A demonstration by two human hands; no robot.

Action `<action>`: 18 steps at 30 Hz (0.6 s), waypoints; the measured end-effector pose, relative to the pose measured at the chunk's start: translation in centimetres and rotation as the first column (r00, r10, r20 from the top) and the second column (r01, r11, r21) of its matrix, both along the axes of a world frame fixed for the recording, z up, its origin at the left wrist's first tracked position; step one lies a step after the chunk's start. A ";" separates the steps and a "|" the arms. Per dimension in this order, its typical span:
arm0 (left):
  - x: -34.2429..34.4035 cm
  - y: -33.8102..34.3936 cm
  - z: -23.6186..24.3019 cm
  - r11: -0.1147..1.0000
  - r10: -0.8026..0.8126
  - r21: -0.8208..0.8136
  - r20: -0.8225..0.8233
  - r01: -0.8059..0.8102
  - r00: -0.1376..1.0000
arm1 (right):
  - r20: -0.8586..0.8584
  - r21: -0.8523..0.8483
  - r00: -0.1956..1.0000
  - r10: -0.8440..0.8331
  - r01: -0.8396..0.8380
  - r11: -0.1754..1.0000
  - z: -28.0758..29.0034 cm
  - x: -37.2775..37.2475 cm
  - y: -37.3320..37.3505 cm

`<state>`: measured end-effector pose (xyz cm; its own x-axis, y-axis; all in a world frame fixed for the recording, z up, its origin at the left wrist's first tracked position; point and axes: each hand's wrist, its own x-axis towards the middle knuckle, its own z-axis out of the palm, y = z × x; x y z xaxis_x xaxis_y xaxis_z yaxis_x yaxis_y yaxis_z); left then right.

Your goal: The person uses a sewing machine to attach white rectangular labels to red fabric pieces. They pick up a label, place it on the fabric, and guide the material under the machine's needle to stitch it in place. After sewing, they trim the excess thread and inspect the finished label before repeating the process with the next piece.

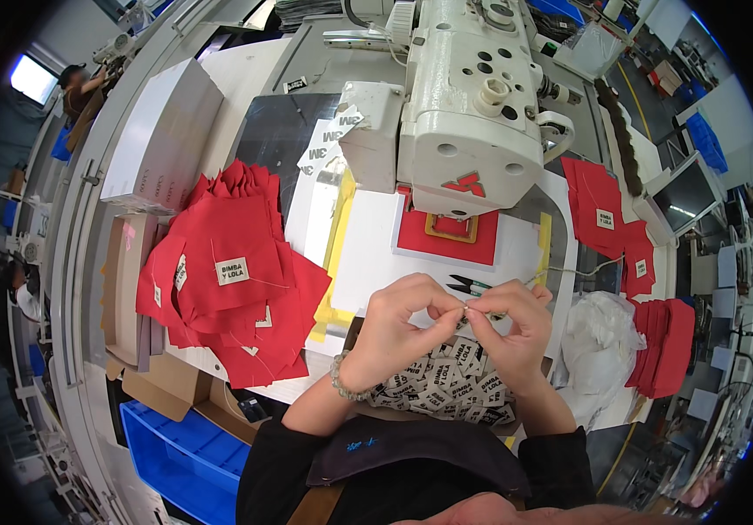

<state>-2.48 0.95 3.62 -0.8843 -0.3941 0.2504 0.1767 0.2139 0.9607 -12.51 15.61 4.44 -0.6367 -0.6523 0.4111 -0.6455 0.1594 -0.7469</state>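
Observation:
My left hand [402,325] and my right hand [514,331] meet fingertip to fingertip, both closed in a pinch. Whatever is between the fingertips is very small and mostly hidden; it may be the edge of a label. Below them a box holds a heap of white woven labels [443,381] with black lettering. Just beyond the fingers lies a pair of dark thread snips [467,284], partly covered by my right hand. A red fabric panel [481,241] rests flat under the head of a white sewing machine [472,131], inside a yellow frame [451,229].
Red panels with labels [234,302] are piled at left, beside a white carton [164,136] and an open cardboard tray [127,293]. More red pieces [663,348] and crumpled white plastic [599,350] lie at right. A blue crate [179,455] stands below left. Another person works far left.

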 end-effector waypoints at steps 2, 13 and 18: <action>0.0 0.0 0.1 1.000 0.002 -0.006 -0.002 -0.002 1.000 | -0.033 0.013 0.999 -0.002 0.002 1.000 0.2 0.0 0.0; 0.1 0.0 0.8 0.996 -0.011 -0.086 0.021 0.012 1.000 | -0.054 0.055 0.998 0.013 -0.010 0.998 0.8 0.0 0.2; 0.0 0.0 0.7 0.984 -0.007 -0.179 -0.004 0.006 1.000 | -0.077 0.066 0.997 -0.001 0.006 0.998 0.8 0.0 0.3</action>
<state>-2.47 0.97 4.35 -0.8853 -0.3366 0.3208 0.1832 0.3815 0.9060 -12.54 15.90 5.21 -0.6070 -0.6777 0.4151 -0.6999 0.2085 -0.6831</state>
